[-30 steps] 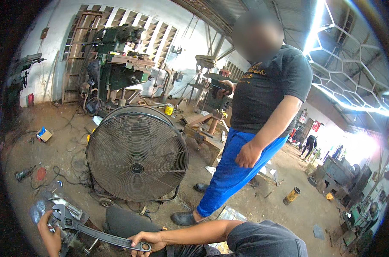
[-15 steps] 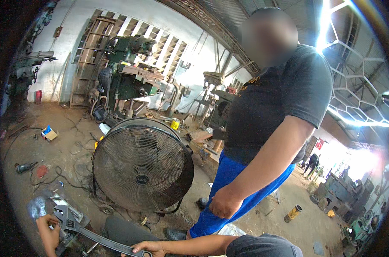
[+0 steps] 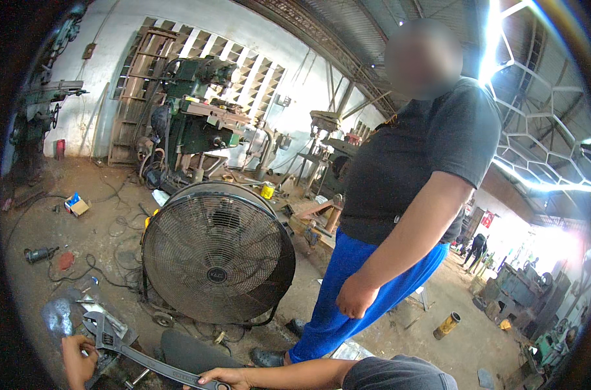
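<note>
Workshop floor [image 3: 406, 331], and nearer than the big fan [image 3: 218, 250], right hand [image 3: 221, 377] grips the wrench [image 3: 153, 367], seemingly steadying it; left hand [image 3: 79, 361] has dipped slightly, fingers curled, hold unclear.

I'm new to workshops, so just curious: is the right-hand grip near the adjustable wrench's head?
No, the right-hand grip holds the adjustable wrench by the far end of its handle, opposite the head.

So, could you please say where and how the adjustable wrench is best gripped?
The adjustable wrench is probably best gripped by its handle, near the lower end, from the right: it slants that way, long and slim, into the right hand.
</note>
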### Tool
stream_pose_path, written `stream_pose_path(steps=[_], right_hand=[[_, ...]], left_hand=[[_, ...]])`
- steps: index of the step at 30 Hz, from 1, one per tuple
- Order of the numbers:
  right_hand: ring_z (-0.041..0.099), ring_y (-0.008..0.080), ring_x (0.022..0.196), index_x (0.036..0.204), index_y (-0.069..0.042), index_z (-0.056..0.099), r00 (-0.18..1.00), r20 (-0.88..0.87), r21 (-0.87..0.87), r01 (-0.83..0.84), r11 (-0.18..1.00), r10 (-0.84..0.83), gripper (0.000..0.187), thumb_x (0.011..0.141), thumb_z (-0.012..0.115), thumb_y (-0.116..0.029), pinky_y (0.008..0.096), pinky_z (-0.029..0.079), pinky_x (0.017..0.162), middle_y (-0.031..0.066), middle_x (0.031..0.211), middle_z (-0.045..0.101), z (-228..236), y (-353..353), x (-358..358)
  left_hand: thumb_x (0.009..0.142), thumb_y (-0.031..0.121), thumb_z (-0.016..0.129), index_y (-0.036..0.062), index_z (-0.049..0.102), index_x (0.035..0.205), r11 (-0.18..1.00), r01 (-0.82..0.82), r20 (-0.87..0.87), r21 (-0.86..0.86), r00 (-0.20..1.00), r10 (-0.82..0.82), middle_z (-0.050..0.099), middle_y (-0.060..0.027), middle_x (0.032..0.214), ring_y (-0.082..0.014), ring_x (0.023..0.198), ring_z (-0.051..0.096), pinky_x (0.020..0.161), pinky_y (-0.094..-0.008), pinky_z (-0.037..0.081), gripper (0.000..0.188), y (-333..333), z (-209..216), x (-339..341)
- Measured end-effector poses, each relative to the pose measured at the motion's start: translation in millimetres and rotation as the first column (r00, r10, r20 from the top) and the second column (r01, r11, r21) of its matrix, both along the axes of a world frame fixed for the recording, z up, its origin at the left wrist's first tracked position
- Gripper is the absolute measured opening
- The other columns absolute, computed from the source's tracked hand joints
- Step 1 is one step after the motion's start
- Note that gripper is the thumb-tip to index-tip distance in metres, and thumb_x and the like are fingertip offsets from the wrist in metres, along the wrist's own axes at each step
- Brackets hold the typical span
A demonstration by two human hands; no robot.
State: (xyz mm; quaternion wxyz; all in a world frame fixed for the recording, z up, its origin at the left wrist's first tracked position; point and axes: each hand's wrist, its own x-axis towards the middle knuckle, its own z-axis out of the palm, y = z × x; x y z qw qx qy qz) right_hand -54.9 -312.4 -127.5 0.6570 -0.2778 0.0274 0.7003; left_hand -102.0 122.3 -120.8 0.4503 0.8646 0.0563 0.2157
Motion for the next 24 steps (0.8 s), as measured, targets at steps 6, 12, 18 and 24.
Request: stream_pose_path(steps=[6, 12, 18, 24], right_hand=[[0.069, 0.0220, 0.077, 0.131, -0.009, 0.060, 1.000, -0.002, 0.001, 0.007, 1.000, -0.007, 0.043, 0.095, 0.062, -0.032, 0.0395, 0.059, 0.069, 0.0119, 0.100, 0.072, 0.0, -0.1, -1.0], [0.068, 0.0216, 0.077, 0.128, -0.009, 0.062, 1.000, -0.021, -0.015, -0.006, 1.000, 0.006, 0.041, 0.095, 0.062, -0.033, 0.0379, 0.058, 0.069, 0.0111, 0.100, 0.072, -3.4, 2.1, -1.8], [0.064, 0.0207, 0.078, 0.123, -0.008, 0.063, 0.998, -0.065, 0.067, -0.018, 0.998, 0.023, 0.039, 0.094, 0.062, -0.033, 0.0366, 0.058, 0.070, 0.0110, 0.098, 0.069, -8.5, 4.4, -2.0], [0.064, 0.0206, 0.078, 0.126, -0.009, 0.062, 0.996, -0.082, 0.049, -0.021, 0.999, 0.025, 0.039, 0.094, 0.062, -0.032, 0.0367, 0.058, 0.070, 0.0107, 0.098, 0.069, -9.0, 4.0, -1.2]], left_hand=[[0.058, -0.010, 0.076, 0.0016, 0.061, 0.098, 0.922, 0.013, 0.031, 0.386, 0.999, -0.027, 0.061, -0.0107, 0.090, -0.0198, 0.076, 0.066, 0.067, -0.0342, 0.053, 0.043, 19.0, -19.8, 7.1], [0.055, -0.011, 0.082, 0.0038, 0.056, 0.105, 0.995, 0.017, 0.128, 0.099, 0.991, -0.030, 0.054, -0.0075, 0.098, -0.0217, 0.084, 0.063, 0.077, -0.0363, 0.052, 0.059, 14.9, -33.1, 0.8], [0.056, -0.013, 0.083, 0.0048, 0.054, 0.104, 0.997, 0.021, 0.060, -0.070, 0.998, -0.017, 0.052, -0.0068, 0.099, -0.0204, 0.082, 0.061, 0.079, -0.0356, 0.052, 0.059, 22.5, -45.1, 4.6], [0.058, -0.013, 0.083, 0.0051, 0.056, 0.097, 1.000, -0.027, 0.053, -0.002, 0.998, 0.027, 0.053, -0.0078, 0.098, -0.0203, 0.079, 0.061, 0.077, -0.0351, 0.052, 0.051, 19.7, -35.0, 0.4]])
